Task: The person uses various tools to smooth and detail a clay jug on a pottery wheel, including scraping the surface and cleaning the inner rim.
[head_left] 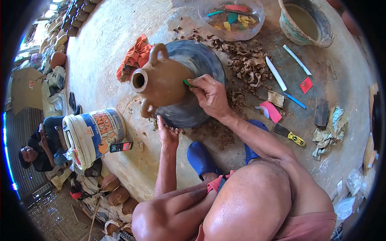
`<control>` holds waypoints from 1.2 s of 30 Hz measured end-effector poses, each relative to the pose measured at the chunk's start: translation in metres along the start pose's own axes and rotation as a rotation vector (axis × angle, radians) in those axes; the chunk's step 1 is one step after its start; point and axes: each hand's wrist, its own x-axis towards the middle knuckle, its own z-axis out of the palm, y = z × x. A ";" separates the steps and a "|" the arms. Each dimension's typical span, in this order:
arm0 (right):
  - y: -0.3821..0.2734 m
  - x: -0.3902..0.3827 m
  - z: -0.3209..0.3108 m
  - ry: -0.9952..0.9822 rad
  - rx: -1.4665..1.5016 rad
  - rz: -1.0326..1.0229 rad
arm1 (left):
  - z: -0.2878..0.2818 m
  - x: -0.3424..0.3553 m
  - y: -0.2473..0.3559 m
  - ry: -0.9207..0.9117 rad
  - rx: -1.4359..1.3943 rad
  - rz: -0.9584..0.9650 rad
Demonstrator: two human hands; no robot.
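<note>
a concrete floor (108, 60), stained darker at right, carries a wheel (181, 114), with brown clay shavings (249, 66) strewn beside it; beyond the wheel stand a clear basin (237, 37) and a tub (290, 29) of murky water (302, 20); to the right lie two white strips (276, 74), a blue stick (294, 101), a red square (306, 85), a yellow-handled scraper (295, 138) and a crumpled cloth (333, 126); an orange cloth (138, 54) and a lidded bucket (90, 132) sit to the left

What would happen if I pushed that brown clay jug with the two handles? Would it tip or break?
The jug might tip if pushed near its neck, which rises well above the wheel. Its looped handles stick out, so they could snap if bumped. It's probably fairly stiff, since it holds its round shape.
</note>
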 end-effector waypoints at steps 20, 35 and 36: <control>0.011 0.001 -0.047 0.050 -0.116 -0.053 | 0.005 0.038 0.018 -0.142 -0.189 0.110; 0.067 0.034 -0.204 -0.200 -1.295 -0.452 | 0.006 0.007 -0.019 -0.076 -0.150 0.175; 0.071 0.031 -0.196 -0.304 -1.314 -0.473 | 0.003 0.004 -0.019 -0.053 -0.126 0.169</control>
